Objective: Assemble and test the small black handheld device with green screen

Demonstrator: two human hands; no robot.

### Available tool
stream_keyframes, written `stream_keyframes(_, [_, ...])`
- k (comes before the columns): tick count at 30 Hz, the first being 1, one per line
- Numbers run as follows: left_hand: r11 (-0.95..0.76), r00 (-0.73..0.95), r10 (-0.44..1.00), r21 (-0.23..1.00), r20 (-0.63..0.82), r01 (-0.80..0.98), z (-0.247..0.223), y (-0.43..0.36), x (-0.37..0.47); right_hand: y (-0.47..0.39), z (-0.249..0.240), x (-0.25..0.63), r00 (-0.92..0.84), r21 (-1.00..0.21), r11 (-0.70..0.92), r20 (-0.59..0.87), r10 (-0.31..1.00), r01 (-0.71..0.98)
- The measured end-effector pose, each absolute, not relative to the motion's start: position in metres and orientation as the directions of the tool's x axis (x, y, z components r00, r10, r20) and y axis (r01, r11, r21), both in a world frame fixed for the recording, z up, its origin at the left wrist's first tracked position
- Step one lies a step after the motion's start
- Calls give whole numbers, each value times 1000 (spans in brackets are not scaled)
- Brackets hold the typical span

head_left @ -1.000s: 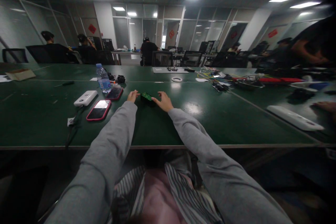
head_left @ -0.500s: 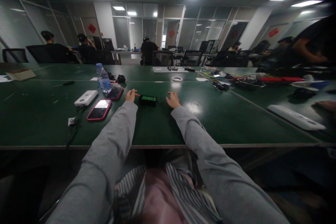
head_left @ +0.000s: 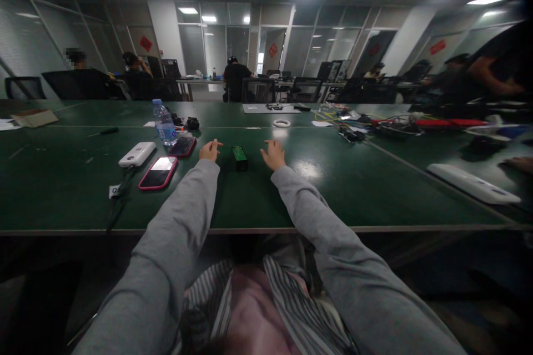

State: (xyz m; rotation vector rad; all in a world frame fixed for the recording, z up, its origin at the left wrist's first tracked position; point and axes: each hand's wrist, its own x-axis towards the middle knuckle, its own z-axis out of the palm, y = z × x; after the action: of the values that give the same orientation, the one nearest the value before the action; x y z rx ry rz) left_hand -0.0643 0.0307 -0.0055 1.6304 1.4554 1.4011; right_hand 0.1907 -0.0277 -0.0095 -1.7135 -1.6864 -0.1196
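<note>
A small black box with a green circuit board on top (head_left: 239, 156) lies on the green table (head_left: 250, 205), its long side pointing away from me. My left hand (head_left: 209, 150) rests to the left of it, fingers stretched out and apart from the box, holding nothing. On the other side, my right hand (head_left: 273, 154) has its fingers spread, with a gap between it and the box. Two phones lie left of my left hand: one in a pink case (head_left: 158, 173) and a darker one (head_left: 183, 146) behind it.
Left of the phones sits a white power bank (head_left: 137, 154) with a cable. A water bottle (head_left: 165, 125) stands behind them. Farther back are a white ring (head_left: 281, 123) and tangled wires (head_left: 353, 122). A long white device (head_left: 472, 184) lies right. People sit beyond the table.
The black box has turned from lying crosswise to pointing away from me. My left hand no longer touches its left end, and the fingers of my right hand have spread.
</note>
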Motion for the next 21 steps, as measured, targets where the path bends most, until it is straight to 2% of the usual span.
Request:
stream_keyframes(4, [-305, -80, 934, 892, 349, 334, -7, 32, -61, -33, -5, 173, 19, -488, 241, 468, 884, 839])
stream_keyframes(9, [-263, 42, 965, 937, 261, 229, -13, 30, -46, -34, -11, 159, -174, -440, 333, 363, 915, 834])
stream_keyframes(11, [-274, 38, 961, 919, 274, 282, -13, 30, -45, -31, -13, 168, -139, -427, 287, 345, 928, 857])
stream_keyframes(14, [-261, -71, 948, 885, 310, 385, -10, 31, -53, -27, -14, 188, 48, -423, 135, 395, 917, 896])
stream_keyframes(17, [-201, -195, 935, 898, 295, 392, -6, 32, -61, -22, -14, 199, 222, -461, 6, 438, 871, 887])
stream_keyframes(19, [-206, -203, 935, 913, 290, 353, -5, 33, -62, -20, -15, 198, 243, -513, 10, 423, 873, 858])
stream_keyframes(21, [-233, -159, 944, 925, 290, 298, -6, 33, -59, -17, -17, 193, 163, -549, 107, 422, 892, 829])
